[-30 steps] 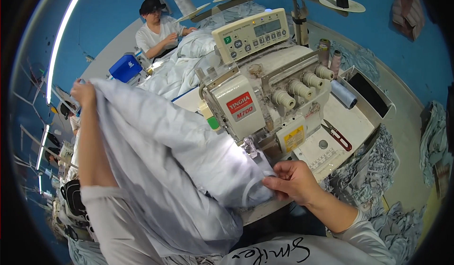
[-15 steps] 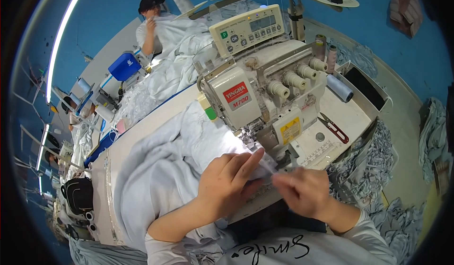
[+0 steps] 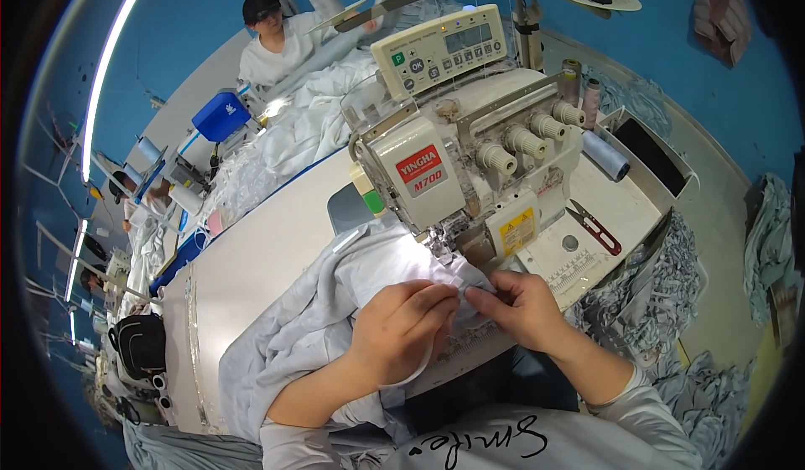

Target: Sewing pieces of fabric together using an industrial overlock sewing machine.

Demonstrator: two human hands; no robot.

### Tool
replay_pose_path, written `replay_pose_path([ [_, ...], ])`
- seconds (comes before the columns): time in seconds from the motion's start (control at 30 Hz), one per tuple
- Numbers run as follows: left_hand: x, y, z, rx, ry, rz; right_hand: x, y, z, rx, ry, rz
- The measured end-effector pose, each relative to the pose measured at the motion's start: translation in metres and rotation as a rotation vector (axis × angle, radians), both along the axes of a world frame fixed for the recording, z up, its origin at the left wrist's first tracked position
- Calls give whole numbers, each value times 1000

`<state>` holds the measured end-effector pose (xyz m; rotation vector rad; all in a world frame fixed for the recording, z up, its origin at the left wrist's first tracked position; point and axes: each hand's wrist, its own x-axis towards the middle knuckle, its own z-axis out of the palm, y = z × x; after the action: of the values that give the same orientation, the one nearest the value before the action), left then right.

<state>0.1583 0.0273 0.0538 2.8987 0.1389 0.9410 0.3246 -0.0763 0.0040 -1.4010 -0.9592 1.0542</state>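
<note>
Both hands work at the edge of a pale grey-white fabric piece, just in front of the needle area of an overlock sewing machine. My left hand is closed, its fingertips pinching the fabric edge; a thin white strip loops below its fingers. My right hand pinches the same edge with thumb and forefinger, close to the left fingertips. Beneath the lit presser foot lies the fabric's upper part. The rest drapes over the table to the left, under my left forearm.
Red-handled thread snips lie on the machine's right plate, near a blue thread spool. Grey fabric heaps hang at the right. Across the table, a co-worker sits behind piled white fabric. A black bag stands left.
My right hand has moved up and in to the fabric edge; my left fingers have closed on it. The fabric has shifted, baring more table. The co-worker's arm has moved rightward.
</note>
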Motion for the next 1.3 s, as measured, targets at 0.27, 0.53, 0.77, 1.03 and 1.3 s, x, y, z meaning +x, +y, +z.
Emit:
replay_pose_path([
  [0.27, -10, -22, -15, 454, 140, 217, -17, -13, -11, 58, 373, 3],
  [0.53, -19, -7, -5, 481, 124, 69, -22, -9, -13, 70, 239, -24],
  [0.77, -15, 2, 10, 208, 134, 75, -25, 2, -2, 331, -294, -268],
  [1.03, -12, 20, 24, 145, 241, 73, -14, 9, 6, 603, -1095, -333],
  [1.3, -11, 46, 22, 124, 166, 206, 15, -2, 11, 490, -1010, -546],
])
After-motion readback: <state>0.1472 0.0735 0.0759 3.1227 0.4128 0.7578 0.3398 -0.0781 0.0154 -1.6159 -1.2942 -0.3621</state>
